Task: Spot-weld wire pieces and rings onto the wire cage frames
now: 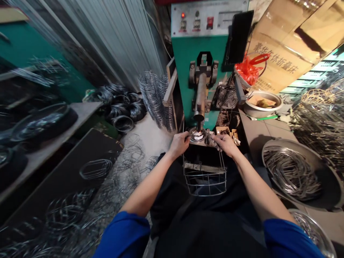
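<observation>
Both of my hands are at the lower electrode of a green spot-welding machine. A wire basket frame hangs below them, over my lap. My left hand pinches the frame's wire on the left of the electrode. On the right, my right hand is closed around wire of the same frame, close to a grey metal block. Between the hands a small bright glow shows under the upper electrode, on a round plate. The exact wire ends in my fingertips are too small to make out.
At right, a large pan holds bent wire pieces, with a white bowl behind it. Stacked wire rings stand left of the machine. Loose wire frames lie on the floor and a dark board. A cardboard box stands behind.
</observation>
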Available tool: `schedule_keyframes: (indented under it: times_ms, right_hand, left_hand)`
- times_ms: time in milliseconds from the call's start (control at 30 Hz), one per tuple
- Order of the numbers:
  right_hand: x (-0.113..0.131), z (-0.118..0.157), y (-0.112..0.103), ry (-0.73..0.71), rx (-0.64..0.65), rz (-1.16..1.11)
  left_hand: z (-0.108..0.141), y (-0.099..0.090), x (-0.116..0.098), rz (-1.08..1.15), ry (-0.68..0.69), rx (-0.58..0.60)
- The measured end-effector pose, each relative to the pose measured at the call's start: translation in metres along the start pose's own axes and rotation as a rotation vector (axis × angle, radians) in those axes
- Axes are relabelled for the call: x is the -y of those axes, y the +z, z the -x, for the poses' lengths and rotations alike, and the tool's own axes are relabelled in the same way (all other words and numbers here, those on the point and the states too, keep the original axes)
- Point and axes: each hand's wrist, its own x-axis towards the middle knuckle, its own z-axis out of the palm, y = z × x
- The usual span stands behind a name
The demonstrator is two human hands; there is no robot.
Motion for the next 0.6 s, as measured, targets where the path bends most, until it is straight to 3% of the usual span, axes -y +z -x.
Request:
schedule_keyframes:
  times_ms: [100,167,300,400,467,533,600]
  right_hand:
    - [0.006,0.019,0.002,-0.009,-0.052,0.007]
    - [0.013,0.037,0.000,-0.080,-0.117,0.087]
    - [0.026,0.065,-0.008,-0.302,-0.293,0.316]
    - [0.024,0.074,-0.006,-0.370,-0.399,0.416]
    - [0.018,0.077,-0.002,-0.353,-0.461,0.449]
    - [0.006,0.084,-0.002,-0.312,-0.486,0.466]
    - [-0.017,0.097,-0.016,-0.249,-0.452,0.496]
  left_hand:
    - [0.013,-0.002,0.006,0.097,-0.061,0.006]
    - [0.034,0.001,0.013,0.366,-0.190,0.023]
    - [0.105,0.025,0.015,1.123,-0.678,0.124]
    - [0.156,0.050,0.000,1.506,-0.921,0.341]
    - [0.174,0.060,-0.015,1.599,-0.988,0.381]
    - [0.180,0.062,-0.027,1.537,-1.044,0.322]
    - [0.177,0.058,-0.032,1.397,-1.108,0.227]
